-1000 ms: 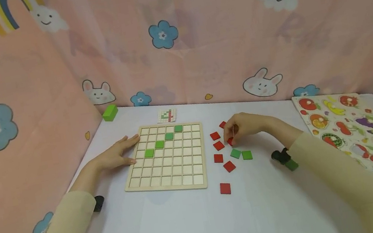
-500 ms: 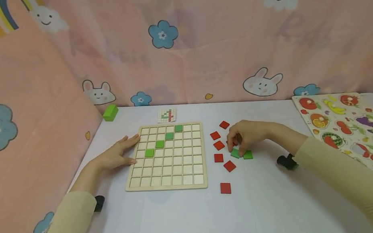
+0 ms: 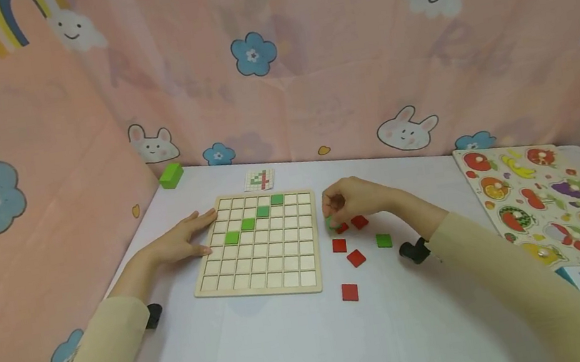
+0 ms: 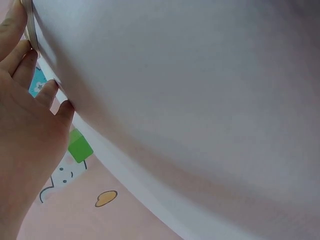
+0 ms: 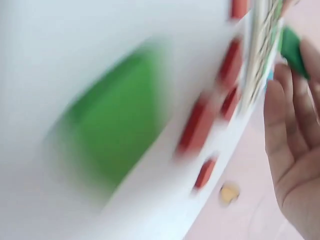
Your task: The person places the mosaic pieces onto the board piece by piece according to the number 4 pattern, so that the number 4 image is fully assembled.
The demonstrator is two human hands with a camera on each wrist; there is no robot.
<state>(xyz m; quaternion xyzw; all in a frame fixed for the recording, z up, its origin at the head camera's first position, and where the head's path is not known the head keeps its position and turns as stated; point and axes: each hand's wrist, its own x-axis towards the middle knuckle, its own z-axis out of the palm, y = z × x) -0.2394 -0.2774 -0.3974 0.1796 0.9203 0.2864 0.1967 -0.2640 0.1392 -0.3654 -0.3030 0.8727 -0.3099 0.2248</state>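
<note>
Right hand (image 3: 352, 199) pinches a green tile (image 3: 331, 223) in curled fingertips, just off the right edge of the grid board (image 3: 262, 274), above the loose red tiles (image 3: 356, 258). Left hand (image 3: 181, 241) lies flat, fingers straight, against the board's left edge. Four green tiles on the board (image 3: 247, 224) run diagonally; other cells open. One spare green tile (image 3: 383, 240) sits right of the reds. White table (image 3: 272, 355) has free space in front. Fruit puzzle (image 3: 550, 206) at the right edge, green block (image 3: 171, 176) in the back-left corner, pink curtain (image 3: 308, 77) closes in behind.

Green tile (image 3: 332, 223), red tiles (image 3: 350, 292)
</note>
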